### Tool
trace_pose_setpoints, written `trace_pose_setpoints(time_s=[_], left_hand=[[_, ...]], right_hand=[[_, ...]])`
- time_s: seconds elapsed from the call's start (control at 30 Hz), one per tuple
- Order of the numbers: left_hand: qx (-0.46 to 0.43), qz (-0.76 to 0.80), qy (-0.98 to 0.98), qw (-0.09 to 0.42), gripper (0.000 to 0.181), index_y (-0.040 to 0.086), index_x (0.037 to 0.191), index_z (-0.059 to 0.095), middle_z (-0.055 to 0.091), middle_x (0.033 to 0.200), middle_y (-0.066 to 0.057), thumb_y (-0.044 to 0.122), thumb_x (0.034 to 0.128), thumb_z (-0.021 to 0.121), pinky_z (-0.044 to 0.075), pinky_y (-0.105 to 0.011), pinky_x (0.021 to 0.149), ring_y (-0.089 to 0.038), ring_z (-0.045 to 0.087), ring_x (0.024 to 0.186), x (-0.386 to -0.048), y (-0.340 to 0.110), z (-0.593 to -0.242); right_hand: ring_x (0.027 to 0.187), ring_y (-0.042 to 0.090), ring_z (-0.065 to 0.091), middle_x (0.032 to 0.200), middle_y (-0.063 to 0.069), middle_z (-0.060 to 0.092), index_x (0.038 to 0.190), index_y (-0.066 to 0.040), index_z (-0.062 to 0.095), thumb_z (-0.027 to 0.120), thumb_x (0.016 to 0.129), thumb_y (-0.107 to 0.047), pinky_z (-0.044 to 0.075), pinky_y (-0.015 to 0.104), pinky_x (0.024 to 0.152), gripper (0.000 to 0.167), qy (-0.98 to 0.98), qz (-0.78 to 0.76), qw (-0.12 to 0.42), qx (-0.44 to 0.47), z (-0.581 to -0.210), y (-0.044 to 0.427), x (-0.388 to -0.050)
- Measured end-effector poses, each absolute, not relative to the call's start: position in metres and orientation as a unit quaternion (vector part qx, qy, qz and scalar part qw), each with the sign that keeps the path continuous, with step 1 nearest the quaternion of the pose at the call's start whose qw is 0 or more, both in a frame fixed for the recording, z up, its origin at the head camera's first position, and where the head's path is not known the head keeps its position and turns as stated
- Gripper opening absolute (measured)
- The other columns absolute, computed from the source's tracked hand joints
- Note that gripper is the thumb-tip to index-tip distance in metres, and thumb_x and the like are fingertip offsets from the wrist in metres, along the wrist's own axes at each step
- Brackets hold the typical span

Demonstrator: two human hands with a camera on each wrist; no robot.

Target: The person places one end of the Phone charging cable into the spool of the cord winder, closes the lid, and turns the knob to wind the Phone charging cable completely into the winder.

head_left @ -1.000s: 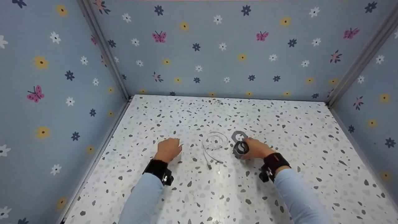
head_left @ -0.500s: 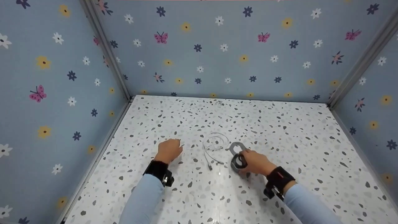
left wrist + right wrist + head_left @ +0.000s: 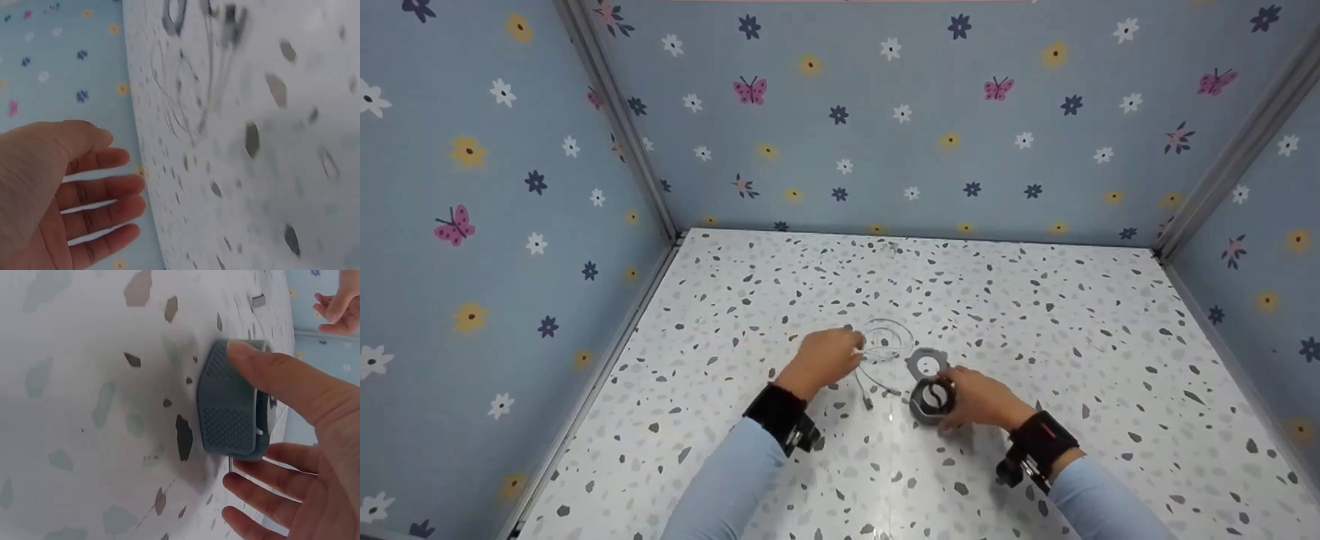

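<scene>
A grey, many-sided holder (image 3: 928, 411) with a textured side stands on the speckled table, and my right hand (image 3: 981, 397) grips it between thumb and fingers; in the right wrist view the thumb lies on the holder's edge (image 3: 228, 402). A flat grey ring (image 3: 924, 363) adjoins it at the back. To the left lies a loosely coiled pale cable (image 3: 891, 325) with its connector (image 3: 868, 403) toward me. My left hand (image 3: 826, 358) is at the coil's left edge; in the left wrist view its fingers (image 3: 107, 191) are relaxed and hold nothing.
Blue walls (image 3: 870, 135) with flowers and butterflies enclose the table (image 3: 780, 277) at the back and both sides, with grey metal posts (image 3: 619, 120) at the corners.
My left hand has moved right, up to the cable coil. My right hand has brought the grey holder and ring toward me and slightly left. The cable lies in the same place.
</scene>
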State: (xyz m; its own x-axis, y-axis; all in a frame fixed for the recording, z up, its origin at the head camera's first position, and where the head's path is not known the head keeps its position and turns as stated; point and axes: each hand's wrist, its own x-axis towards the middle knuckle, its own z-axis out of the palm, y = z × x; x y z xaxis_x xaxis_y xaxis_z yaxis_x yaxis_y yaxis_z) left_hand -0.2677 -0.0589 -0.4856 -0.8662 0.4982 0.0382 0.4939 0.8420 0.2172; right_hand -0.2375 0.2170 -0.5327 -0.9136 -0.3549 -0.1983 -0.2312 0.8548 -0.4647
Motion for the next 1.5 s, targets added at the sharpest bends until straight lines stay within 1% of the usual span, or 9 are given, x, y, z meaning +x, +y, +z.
trace_pose_setpoints(time_s=[0.1, 0.17, 0.37, 0.63, 0.87, 1.07, 1.27, 1.4, 1.5], left_hand=[[0.359, 0.122, 0.925, 0.029, 0.022, 0.015, 0.113, 0.067, 0.069, 0.107, -0.001, 0.024, 0.0936, 0.063, 0.054, -0.026, 0.078, -0.014, 0.066, 0.09, -0.256, -0.022, -0.486], [0.405, 0.118, 0.906, 0.027, 0.023, 0.017, 0.116, 0.066, 0.067, 0.107, 0.0, 0.023, 0.0945, 0.061, 0.052, -0.023, 0.076, -0.013, 0.064, 0.089, -0.251, -0.001, -0.492], [0.415, 0.091, 0.905, 0.023, 0.022, 0.02, 0.121, 0.057, 0.057, 0.092, 0.0, 0.023, 0.1005, 0.05, 0.041, -0.023, 0.058, -0.016, 0.051, 0.069, -0.248, 0.029, -0.516], [0.432, 0.037, 0.901, 0.0, 0.021, 0.02, 0.117, 0.062, 0.061, 0.097, -0.001, 0.02, 0.0975, 0.054, 0.043, -0.022, 0.058, -0.016, 0.055, 0.07, -0.253, 0.038, -0.525], [0.397, 0.0, 0.917, -0.027, 0.026, 0.014, 0.112, 0.064, 0.065, 0.096, 0.0, 0.032, 0.0939, 0.062, 0.052, -0.027, 0.066, -0.015, 0.063, 0.078, -0.252, 0.045, -0.53], [0.359, 0.016, 0.933, 0.003, 0.044, 0.011, 0.113, 0.063, 0.067, 0.099, -0.001, 0.046, 0.088, 0.066, 0.053, -0.031, 0.075, -0.016, 0.063, 0.085, -0.251, 0.048, -0.534], [0.356, 0.01, 0.934, 0.029, 0.053, 0.012, 0.121, 0.06, 0.066, 0.103, -0.002, 0.053, 0.0873, 0.064, 0.053, -0.033, 0.078, -0.017, 0.062, 0.09, -0.251, 0.045, -0.532], [0.346, 0.062, 0.934, 0.058, 0.044, 0.013, 0.116, 0.062, 0.067, 0.1, -0.001, 0.047, 0.0884, 0.065, 0.052, -0.029, 0.074, -0.015, 0.063, 0.085, -0.258, 0.034, -0.522], [0.277, 0.102, 0.955, 0.039, 0.026, 0.011, 0.105, 0.064, 0.069, 0.094, -0.002, 0.033, 0.0912, 0.066, 0.053, -0.029, 0.067, -0.017, 0.064, 0.079, -0.268, 0.018, -0.513]], right_hand=[[0.109, 0.027, 0.061, 0.121, 0.01, 0.063, 0.13, -0.006, 0.054, 0.092, 0.057, -0.024, 0.047, 0.047, 0.097, 0.084, 0.944, -0.252, 0.156, -0.146, -0.532, 0.222, -0.241], [0.105, 0.024, 0.062, 0.118, 0.008, 0.063, 0.128, -0.007, 0.056, 0.092, 0.058, -0.023, 0.048, 0.045, 0.096, 0.08, 0.939, -0.265, 0.16, -0.148, -0.532, 0.225, -0.243], [0.098, 0.022, 0.063, 0.114, 0.007, 0.064, 0.123, -0.008, 0.059, 0.092, 0.059, -0.024, 0.051, 0.043, 0.09, 0.073, 0.93, -0.286, 0.159, -0.168, -0.533, 0.226, -0.245], [0.095, 0.021, 0.064, 0.109, 0.004, 0.066, 0.118, -0.012, 0.061, 0.092, 0.057, -0.026, 0.052, 0.043, 0.088, 0.07, 0.935, -0.275, 0.149, -0.168, -0.533, 0.224, -0.243], [0.093, 0.02, 0.064, 0.105, 0.003, 0.067, 0.118, -0.012, 0.061, 0.092, 0.058, -0.024, 0.052, 0.042, 0.087, 0.068, 0.934, -0.278, 0.15, -0.168, -0.533, 0.223, -0.242], [0.095, 0.021, 0.064, 0.106, 0.004, 0.068, 0.121, -0.011, 0.061, 0.091, 0.057, -0.019, 0.051, 0.045, 0.09, 0.071, 0.928, -0.291, 0.149, -0.179, -0.535, 0.223, -0.244], [0.093, 0.019, 0.064, 0.106, 0.003, 0.067, 0.12, -0.011, 0.06, 0.091, 0.057, -0.02, 0.051, 0.044, 0.09, 0.07, 0.929, -0.286, 0.148, -0.184, -0.536, 0.222, -0.243], [0.098, 0.022, 0.063, 0.109, 0.005, 0.066, 0.121, -0.01, 0.06, 0.091, 0.058, -0.022, 0.05, 0.044, 0.091, 0.071, 0.934, -0.275, 0.147, -0.172, -0.535, 0.221, -0.242], [0.102, 0.023, 0.063, 0.114, 0.006, 0.066, 0.123, -0.01, 0.059, 0.092, 0.058, -0.024, 0.049, 0.044, 0.093, 0.074, 0.937, -0.272, 0.155, -0.152, -0.533, 0.221, -0.241]])
